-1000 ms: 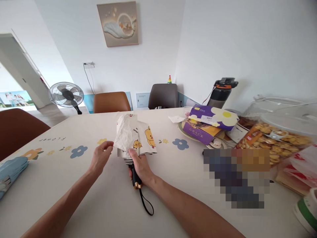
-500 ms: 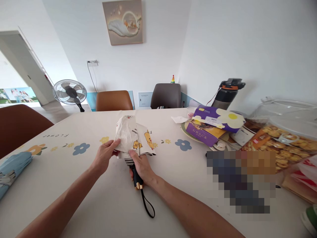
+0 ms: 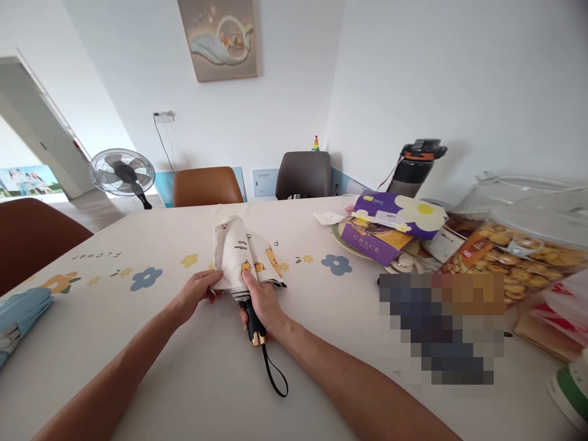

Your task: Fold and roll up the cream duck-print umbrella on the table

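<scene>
A folded white umbrella (image 3: 234, 254) with yellow duck prints lies over the middle of the table, its canopy loose and pointing away from me. My right hand (image 3: 266, 306) wraps round the top of its black handle, with the thumb pressed on the fabric. Below that hand the handle ends in a gold-coloured cap and a black wrist strap (image 3: 275, 375). At the canopy's left edge, my left hand (image 3: 202, 288) pinches the cloth between thumb and fingers; some of those fingertips are hidden.
A light blue folded umbrella (image 3: 22, 318) lies at the left table edge. On the right are a purple box (image 3: 367, 244), a tissue pack (image 3: 399, 211), a dark bottle (image 3: 411, 171), a snack container (image 3: 528, 257) and a blurred-out patch. Chairs and a fan (image 3: 123, 171) stand beyond the table.
The left side of the canopy has been folded down and lies flatter and narrower. My left hand has moved slightly down along its edge. My right hand keeps its hold. The view has shifted slightly.
</scene>
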`<state>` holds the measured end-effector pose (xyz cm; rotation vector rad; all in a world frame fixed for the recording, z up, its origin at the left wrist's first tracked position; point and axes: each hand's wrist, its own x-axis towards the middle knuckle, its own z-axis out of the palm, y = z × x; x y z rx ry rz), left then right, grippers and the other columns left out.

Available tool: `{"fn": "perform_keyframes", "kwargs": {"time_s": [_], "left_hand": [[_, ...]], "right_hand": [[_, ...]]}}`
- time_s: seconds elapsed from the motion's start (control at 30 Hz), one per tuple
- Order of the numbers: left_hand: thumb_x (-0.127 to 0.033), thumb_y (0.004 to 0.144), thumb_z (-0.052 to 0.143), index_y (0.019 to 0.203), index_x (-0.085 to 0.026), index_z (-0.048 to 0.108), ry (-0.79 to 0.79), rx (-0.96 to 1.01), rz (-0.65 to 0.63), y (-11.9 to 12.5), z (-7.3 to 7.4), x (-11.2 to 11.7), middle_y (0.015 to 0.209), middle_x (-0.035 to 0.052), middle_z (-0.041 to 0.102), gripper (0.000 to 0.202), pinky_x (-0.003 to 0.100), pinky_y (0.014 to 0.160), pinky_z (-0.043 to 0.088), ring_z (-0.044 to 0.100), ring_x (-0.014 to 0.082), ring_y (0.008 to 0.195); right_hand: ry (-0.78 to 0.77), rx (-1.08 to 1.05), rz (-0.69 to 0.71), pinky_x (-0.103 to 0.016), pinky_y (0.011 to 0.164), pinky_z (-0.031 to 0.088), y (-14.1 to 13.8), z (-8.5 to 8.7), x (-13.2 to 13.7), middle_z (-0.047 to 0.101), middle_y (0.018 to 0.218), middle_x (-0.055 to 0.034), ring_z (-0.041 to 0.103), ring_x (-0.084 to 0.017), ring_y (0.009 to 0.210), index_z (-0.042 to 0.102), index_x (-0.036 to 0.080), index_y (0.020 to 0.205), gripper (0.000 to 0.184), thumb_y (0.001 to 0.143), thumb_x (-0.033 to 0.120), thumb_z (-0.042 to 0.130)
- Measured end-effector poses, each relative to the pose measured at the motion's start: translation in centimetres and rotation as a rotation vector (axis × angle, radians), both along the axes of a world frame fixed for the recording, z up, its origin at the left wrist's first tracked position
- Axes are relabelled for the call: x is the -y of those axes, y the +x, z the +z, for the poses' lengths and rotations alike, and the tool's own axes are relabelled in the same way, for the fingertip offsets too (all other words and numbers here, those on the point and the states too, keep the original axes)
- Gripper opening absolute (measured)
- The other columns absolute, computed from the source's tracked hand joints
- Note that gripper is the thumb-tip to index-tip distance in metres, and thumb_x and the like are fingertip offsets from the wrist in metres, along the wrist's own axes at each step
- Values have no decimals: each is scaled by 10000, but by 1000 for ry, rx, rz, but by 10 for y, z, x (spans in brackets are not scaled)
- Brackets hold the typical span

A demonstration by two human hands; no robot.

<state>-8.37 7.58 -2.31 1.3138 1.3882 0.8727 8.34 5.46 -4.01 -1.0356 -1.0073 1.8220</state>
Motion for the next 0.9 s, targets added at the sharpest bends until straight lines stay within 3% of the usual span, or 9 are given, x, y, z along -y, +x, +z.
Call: {"fn": "perform_keyframes", "kwargs": {"time_s": [0.07, 0.17, 0.23, 0.3, 0.37, 0.5, 0.57, 0.73, 0.9], "left_hand": [[-386, 708, 539, 775, -167, 571, 114, -163, 178, 0, 2, 1, 765, 37, 600, 231, 281, 613, 446, 564, 170, 715], [-312, 769, 459, 959, -199, 555, 520, -416, 494, 5, 10, 7, 1023, 63, 600, 241, 328, 804, 444, 557, 197, 949], [-298, 831, 382, 1074, -209, 529, 766, -527, 447, 10, 14, 11, 1157, 75, 556, 298, 342, 930, 390, 496, 197, 1102], [-304, 862, 349, 1206, -198, 467, 875, -613, 298, 15, 14, 10, 1304, 86, 463, 378, 355, 1036, 292, 370, 197, 1251], [-324, 873, 343, 1315, -177, 368, 845, -683, 244, 16, 10, 4, 1419, 95, 328, 467, 389, 1098, 165, 219, 206, 1339], [-400, 878, 339, 1401, -168, 236, 626, -575, 362, 12, 5, -7, 1487, 96, 173, 581, 413, 1111, 76, 91, 224, 1371], [-461, 865, 359, 1400, -185, 242, 505, -381, 396, 12, 9, -5, 1459, 105, 252, 613, 422, 1093, 162, 197, 250, 1344], [-568, 783, 469, 1142, -141, 554, 115, 236, 281, 25, 23, 8, 1086, 140, 621, 564, 407, 885, 457, 562, 290, 1037], [-407, 696, 665, 949, -116, 627, -22, 485, 336, 29, 24, 8, 834, 125, 670, 387, 343, 721, 541, 641, 252, 819]], "right_hand": [[47, 32, 28, -253, 291, 388, 0, 1, 3, 433, 352, 28, 422, -129, 289, 475, 184, 720, 479, 729, 662, 463], [82, 59, 74, -269, 301, 397, 0, 2, 5, 440, 359, 29, 422, -136, 293, 487, 190, 757, 458, 736, 646, 467], [80, 76, 82, -281, 301, 398, -1, 2, 6, 434, 357, 33, 411, -136, 286, 485, 195, 771, 447, 739, 641, 467], [95, 74, 89, -280, 299, 397, -2, 1, 8, 438, 369, 35, 413, -135, 289, 494, 191, 811, 451, 745, 636, 464], [131, 55, 129, -267, 299, 396, -2, 1, 10, 453, 395, 32, 431, -134, 304, 510, 180, 872, 459, 754, 621, 467], [181, 33, 231, -238, 307, 402, 0, 2, 12, 466, 445, 34, 453, -118, 323, 521, 156, 947, 472, 776, 594, 466], [182, 20, 256, -234, 310, 412, 1, 3, 12, 469, 468, 35, 454, -108, 326, 508, 149, 964, 479, 784, 591, 460], [199, 1, 278, -230, 304, 418, 0, 3, 12, 465, 501, 47, 459, -102, 337, 455, 165, 1032, 475, 796, 577, 460], [202, 24, 287, -234, 300, 405, -2, 1, 14, 462, 484, 46, 453, -109, 330, 453, 159, 1059, 485, 810, 575, 432]]}}
